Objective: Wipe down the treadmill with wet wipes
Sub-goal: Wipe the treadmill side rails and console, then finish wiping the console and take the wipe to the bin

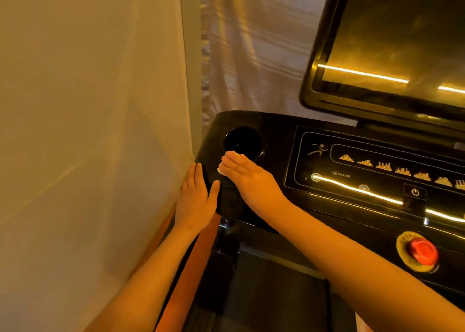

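The black treadmill console [274, 140] fills the right half of the view. My right hand [245, 173] lies flat with straight fingers on the console's left corner, pressing a white wet wipe [222, 168] just below the round cup holder [242, 143]. Only the wipe's edges show around the fingers. My left hand [197, 196] rests flat on the console's left edge, fingers straight, thumb spread onto the top surface.
A glossy dark screen [392, 42] rises at the upper right. The control panel [377, 170] has program icons, a power button [415, 192] and a red stop knob [422, 252]. A pale wall [88, 130] stands close on the left, a curtain [251, 50] behind. The belt [274, 296] lies below.
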{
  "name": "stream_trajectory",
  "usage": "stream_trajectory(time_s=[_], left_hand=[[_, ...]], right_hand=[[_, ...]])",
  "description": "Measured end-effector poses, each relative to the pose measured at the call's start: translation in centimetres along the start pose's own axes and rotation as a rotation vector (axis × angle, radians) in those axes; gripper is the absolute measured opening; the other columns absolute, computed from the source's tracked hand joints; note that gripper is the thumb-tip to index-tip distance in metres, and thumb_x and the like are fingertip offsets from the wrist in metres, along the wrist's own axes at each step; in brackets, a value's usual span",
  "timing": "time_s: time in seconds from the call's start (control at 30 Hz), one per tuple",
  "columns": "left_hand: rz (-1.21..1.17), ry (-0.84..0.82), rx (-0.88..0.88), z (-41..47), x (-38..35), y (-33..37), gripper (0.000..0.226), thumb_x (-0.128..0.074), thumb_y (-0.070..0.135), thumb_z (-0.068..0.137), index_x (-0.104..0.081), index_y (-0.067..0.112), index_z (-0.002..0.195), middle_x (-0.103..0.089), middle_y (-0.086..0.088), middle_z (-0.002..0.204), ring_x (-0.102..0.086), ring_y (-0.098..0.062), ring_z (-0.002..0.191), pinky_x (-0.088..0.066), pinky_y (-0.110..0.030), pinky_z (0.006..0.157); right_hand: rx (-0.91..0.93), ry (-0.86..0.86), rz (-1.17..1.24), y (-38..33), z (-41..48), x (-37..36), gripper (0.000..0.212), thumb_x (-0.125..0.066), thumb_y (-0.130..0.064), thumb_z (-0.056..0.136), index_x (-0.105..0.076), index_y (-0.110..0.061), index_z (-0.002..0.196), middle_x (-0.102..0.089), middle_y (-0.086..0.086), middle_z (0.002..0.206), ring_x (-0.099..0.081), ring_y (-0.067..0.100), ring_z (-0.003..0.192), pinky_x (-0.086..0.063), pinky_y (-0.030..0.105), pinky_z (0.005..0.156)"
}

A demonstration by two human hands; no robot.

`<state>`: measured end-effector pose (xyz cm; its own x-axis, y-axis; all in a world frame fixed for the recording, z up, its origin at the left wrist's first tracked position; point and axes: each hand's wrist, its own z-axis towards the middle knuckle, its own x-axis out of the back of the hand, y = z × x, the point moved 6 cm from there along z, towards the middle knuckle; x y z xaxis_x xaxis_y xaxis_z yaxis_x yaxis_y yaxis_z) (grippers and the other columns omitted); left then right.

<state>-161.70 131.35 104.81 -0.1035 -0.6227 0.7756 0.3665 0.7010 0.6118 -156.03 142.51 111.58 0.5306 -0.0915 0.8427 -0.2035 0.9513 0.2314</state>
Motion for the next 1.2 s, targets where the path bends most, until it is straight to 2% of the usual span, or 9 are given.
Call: stream_trajectory(time_s=[0.13,0.23,0.33,0.5,0.7,0.87,1.03,1.1,1.2], left_hand=[[-0.035,0.002,-0.004,-0.2,0.1,-0.1,0.068,-0.032,0.047,0.101,-0.008,0.012,0.156,-0.008,-0.007,0.164,-0.007,-0.02,0.15,-0.01,-0.031,0.119],[-0.014,0.021,-0.005,-0.1,0.3,-0.1,0.069,-0.03,0.049,0.1,-0.009,0.013,0.155,-0.009,-0.006,0.163,-0.009,-0.02,0.15,-0.011,-0.032,0.119],[-0.011,0.005,-0.013,-0.1,0.3,-0.2,0.07,-0.028,0.05,0.1,-0.008,0.012,0.155,-0.007,-0.006,0.163,-0.007,-0.02,0.15,-0.011,-0.031,0.119],[-0.005,0.004,-0.011,-0.1,0.3,-0.2,0.072,-0.025,0.053,0.098,-0.006,0.014,0.156,-0.005,-0.004,0.164,-0.006,-0.018,0.15,-0.011,-0.03,0.119],[-0.021,0.01,-0.015,-0.2,0.3,-0.1,0.072,-0.027,0.052,0.099,-0.007,0.014,0.156,-0.007,-0.003,0.164,-0.006,-0.018,0.15,-0.01,-0.03,0.119],[-0.015,0.022,-0.017,-0.1,0.2,-0.2,0.071,-0.028,0.051,0.099,-0.008,0.014,0.156,-0.008,-0.004,0.164,-0.007,-0.018,0.15,-0.006,-0.025,0.115],[-0.002,0.024,-0.011,-0.1,0.2,-0.1,0.071,-0.027,0.051,0.099,-0.008,0.014,0.156,-0.009,-0.004,0.163,-0.008,-0.018,0.15,-0.006,-0.025,0.115],[0.0,0.025,-0.009,-0.1,0.2,0.0,0.07,-0.028,0.05,0.099,-0.009,0.013,0.156,-0.009,-0.005,0.163,-0.008,-0.019,0.15,-0.009,-0.028,0.117],[0.01,0.026,-0.002,-0.1,0.2,0.1,0.069,-0.028,0.049,0.1,-0.009,0.012,0.155,-0.009,-0.005,0.163,-0.009,-0.019,0.15,-0.011,-0.03,0.118]], right_hand=[[-0.007,-0.201,-0.141,-0.4,2.8,-0.9,0.062,-0.091,-0.018,0.06,-0.07,-0.015,0.118,-0.065,0.002,0.127,-0.055,0.017,0.125,-0.024,0.029,0.107],[0.032,-0.277,-0.058,0.0,4.5,-1.4,0.051,-0.056,-0.008,0.096,-0.043,-0.011,0.144,-0.036,0.006,0.154,-0.023,0.02,0.147,0.002,0.025,0.11],[0.028,-0.254,0.06,1.4,6.8,-1.3,0.048,-0.04,-0.002,0.101,-0.037,-0.014,0.148,-0.028,0.004,0.158,-0.013,0.017,0.149,0.007,0.019,0.11],[-0.098,-0.368,0.163,5.3,8.7,-1.7,0.059,-0.042,0.007,0.098,-0.033,-0.02,0.15,-0.023,0.002,0.16,-0.013,0.018,0.149,-0.013,0.037,0.122],[-0.209,-0.204,0.238,8.6,6.3,0.4,0.054,-0.055,0.001,0.094,-0.044,-0.016,0.145,-0.04,0.007,0.151,-0.042,0.029,0.136,-0.045,0.051,0.103],[-0.203,-0.2,0.277,9.3,3.7,1.9,0.048,-0.053,-0.005,0.097,-0.045,-0.01,0.144,-0.043,0.012,0.148,-0.043,0.031,0.135,-0.039,0.044,0.11],[-0.182,-0.153,0.295,8.6,0.8,3.0,0.047,-0.065,0.002,0.086,-0.058,-0.006,0.131,-0.056,0.019,0.135,-0.059,0.036,0.117,-0.054,0.051,0.092],[-0.128,-0.105,0.274,7.5,-0.2,3.1,0.057,-0.079,0.012,0.069,-0.065,-0.004,0.121,-0.062,0.02,0.126,-0.065,0.036,0.108,-0.059,0.049,0.077],[-0.058,0.007,0.224,5.5,-0.7,2.8,0.055,-0.084,0.01,0.06,-0.072,-0.005,0.111,-0.069,0.016,0.114,-0.067,0.031,0.104,-0.055,0.04,0.08]])
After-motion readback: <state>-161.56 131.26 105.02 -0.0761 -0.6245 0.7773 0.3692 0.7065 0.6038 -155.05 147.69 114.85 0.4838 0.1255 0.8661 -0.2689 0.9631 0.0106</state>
